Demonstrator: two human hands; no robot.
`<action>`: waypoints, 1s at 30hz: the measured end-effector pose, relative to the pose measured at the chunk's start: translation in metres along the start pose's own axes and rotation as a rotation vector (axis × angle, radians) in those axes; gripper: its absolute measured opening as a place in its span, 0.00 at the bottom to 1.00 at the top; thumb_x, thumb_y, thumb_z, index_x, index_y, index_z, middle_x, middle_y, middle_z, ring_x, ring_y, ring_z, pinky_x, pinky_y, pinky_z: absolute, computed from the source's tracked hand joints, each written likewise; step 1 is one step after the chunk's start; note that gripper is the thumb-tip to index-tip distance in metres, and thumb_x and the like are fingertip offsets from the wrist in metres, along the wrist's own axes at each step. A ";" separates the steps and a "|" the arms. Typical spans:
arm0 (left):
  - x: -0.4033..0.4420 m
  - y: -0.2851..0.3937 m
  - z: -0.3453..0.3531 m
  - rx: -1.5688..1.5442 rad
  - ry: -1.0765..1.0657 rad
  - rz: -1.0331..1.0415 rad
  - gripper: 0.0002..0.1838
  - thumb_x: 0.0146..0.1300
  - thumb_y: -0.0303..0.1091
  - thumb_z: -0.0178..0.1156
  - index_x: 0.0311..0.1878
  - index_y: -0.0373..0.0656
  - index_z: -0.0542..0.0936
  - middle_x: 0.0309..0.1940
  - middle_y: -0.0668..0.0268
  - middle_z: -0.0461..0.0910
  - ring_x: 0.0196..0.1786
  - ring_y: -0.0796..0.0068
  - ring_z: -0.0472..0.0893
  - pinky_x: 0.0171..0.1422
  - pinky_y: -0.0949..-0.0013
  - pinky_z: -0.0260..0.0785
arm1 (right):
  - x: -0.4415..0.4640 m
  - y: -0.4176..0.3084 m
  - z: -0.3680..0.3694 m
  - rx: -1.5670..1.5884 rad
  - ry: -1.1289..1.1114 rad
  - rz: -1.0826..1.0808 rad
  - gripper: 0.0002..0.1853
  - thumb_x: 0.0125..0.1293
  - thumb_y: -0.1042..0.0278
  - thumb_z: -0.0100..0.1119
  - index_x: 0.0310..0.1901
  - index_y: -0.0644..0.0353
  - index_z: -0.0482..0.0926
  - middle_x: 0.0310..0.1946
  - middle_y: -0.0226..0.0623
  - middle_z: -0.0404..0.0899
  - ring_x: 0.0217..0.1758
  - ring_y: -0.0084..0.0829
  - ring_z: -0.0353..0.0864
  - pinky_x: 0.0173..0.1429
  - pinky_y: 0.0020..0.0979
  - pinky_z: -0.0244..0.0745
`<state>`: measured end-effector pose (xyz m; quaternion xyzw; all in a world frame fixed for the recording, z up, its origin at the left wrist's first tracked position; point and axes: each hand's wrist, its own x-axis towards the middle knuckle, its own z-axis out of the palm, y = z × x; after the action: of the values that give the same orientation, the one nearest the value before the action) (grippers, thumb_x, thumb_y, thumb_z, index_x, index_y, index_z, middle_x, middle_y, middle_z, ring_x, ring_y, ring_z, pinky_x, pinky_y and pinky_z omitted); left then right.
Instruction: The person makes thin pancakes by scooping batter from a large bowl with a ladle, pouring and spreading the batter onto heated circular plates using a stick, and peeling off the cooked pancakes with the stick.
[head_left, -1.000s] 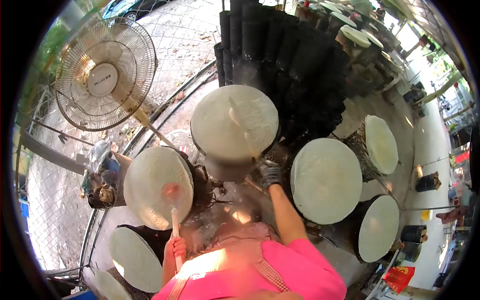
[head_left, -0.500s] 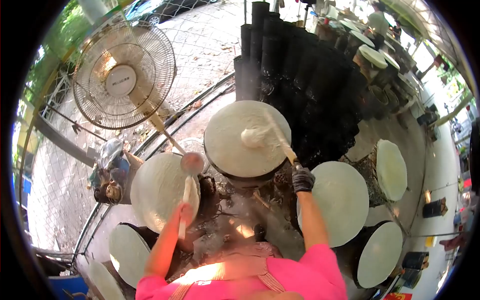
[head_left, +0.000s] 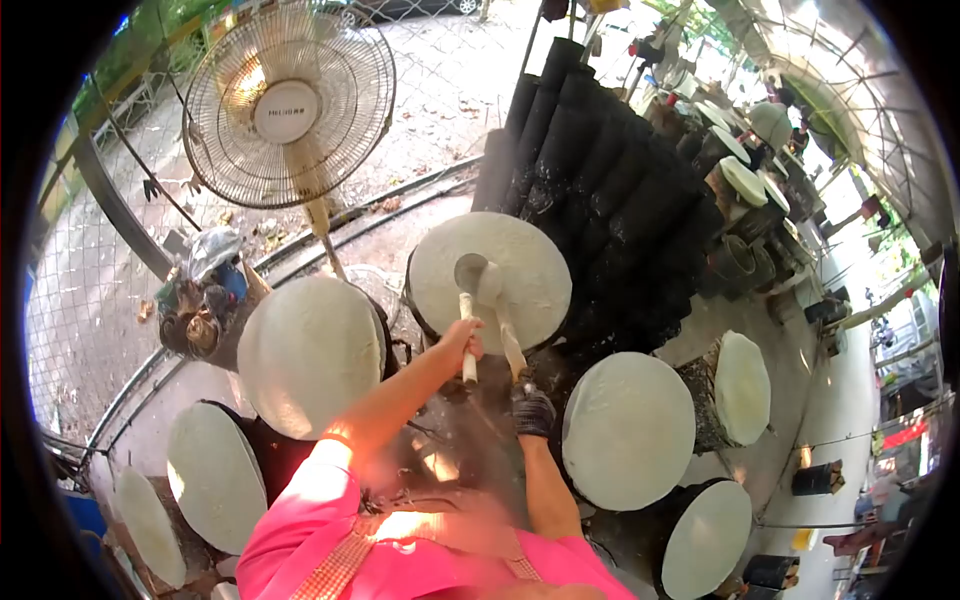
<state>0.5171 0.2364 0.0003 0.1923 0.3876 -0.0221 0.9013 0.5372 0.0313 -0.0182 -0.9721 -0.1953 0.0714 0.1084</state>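
Observation:
Pale, thin round sheets lie on several drum-like stands around me. Over the middle sheet [head_left: 430, 285], my left hand [head_left: 462, 338] grips the pale handle of a ladle-like tool with a round grey head [head_left: 470, 268]. My right hand [head_left: 532, 412], in a dark striped glove, is closed around a wooden stick [head_left: 511, 342]. A soft whitish lump [head_left: 490, 284] clings to the stick's far end, against the round head. The left sheet [head_left: 310, 345] and right sheet [head_left: 628, 430] lie on either side of my arms.
A standing fan [head_left: 288, 110] is at the back left beside a wire fence. Black cylinders [head_left: 600, 190] are piled behind the middle stand. Further round stands, one with a pale sheet [head_left: 742, 388], line the right side. A person [head_left: 770, 122] is in the far background.
My left hand has brought the round-headed tool from the left sheet to the middle one. My right hand has moved left and down, bringing the stick's lump beside the tool's head. The view has shifted.

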 end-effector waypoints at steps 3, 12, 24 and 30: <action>-0.068 0.006 -0.054 -0.258 -0.340 -0.189 0.08 0.60 0.38 0.48 0.27 0.47 0.65 0.12 0.73 0.57 0.07 0.85 0.51 0.09 0.82 0.43 | -0.011 0.048 0.066 -0.052 0.282 -0.102 0.15 0.57 0.53 0.48 0.30 0.56 0.77 0.26 0.41 0.77 0.28 0.37 0.75 0.30 0.36 0.70; -0.152 -0.048 -0.108 -0.731 -0.445 -0.527 0.21 0.61 0.43 0.41 0.15 0.45 0.56 0.11 0.72 0.53 0.10 0.80 0.56 0.09 0.77 0.49 | -0.070 0.033 0.025 0.239 0.653 -0.385 0.12 0.54 0.58 0.57 0.31 0.59 0.76 0.18 0.38 0.74 0.20 0.36 0.72 0.26 0.34 0.68; -0.303 -0.233 -0.132 -0.744 -0.125 0.041 0.19 0.61 0.44 0.43 0.17 0.45 0.59 0.08 0.73 0.55 0.10 0.84 0.57 0.11 0.80 0.49 | -0.074 -0.133 -0.141 0.534 -0.326 -1.198 0.16 0.56 0.59 0.52 0.43 0.60 0.73 0.25 0.43 0.77 0.27 0.41 0.76 0.31 0.36 0.70; -0.355 -0.305 -0.159 -1.117 -0.159 0.018 0.20 0.62 0.45 0.41 0.18 0.46 0.58 0.10 0.72 0.54 0.11 0.80 0.56 0.15 0.77 0.52 | -0.163 -0.229 -0.098 0.427 -0.322 -1.559 0.14 0.56 0.60 0.51 0.39 0.59 0.74 0.24 0.42 0.76 0.26 0.38 0.76 0.30 0.35 0.69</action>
<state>0.1023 -0.0266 0.0517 -0.3129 0.2695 0.1798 0.8928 0.3230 0.1554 0.1467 -0.4940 -0.8093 0.1499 0.2800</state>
